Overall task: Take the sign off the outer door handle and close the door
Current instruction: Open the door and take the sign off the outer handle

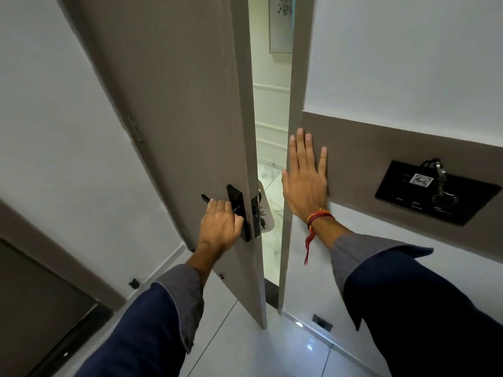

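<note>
door [174, 110] ajar, swung inward, narrow gap showing a marble floor [272, 191] and a framed picture [280, 23] on the far wall. left hand [219, 227] wrapped around the black inner handle [206, 198], fingers curled shut on it, right by the black lock plate [238, 210]. right hand [304, 180] flat against the frame [292, 110] and the brown wall strip [394, 164], fingers straight and spread a bit, gripping nothing. red and yellow thread [317, 217] tied on the right wrist, loose end dangling. white sign [264, 210] peeking out past the door edge on the far side, level with the lock, mostly hidden, looks hung on the outer handle but can't see the handle itself. black key holder [435, 191] on the strip to the right, keys [439, 170] hanging in it, small tag [419, 180] with handwritten digits. dark blue sleeves [408, 295] on both arms. glossy white floor tiles [304, 346] on this side
</note>
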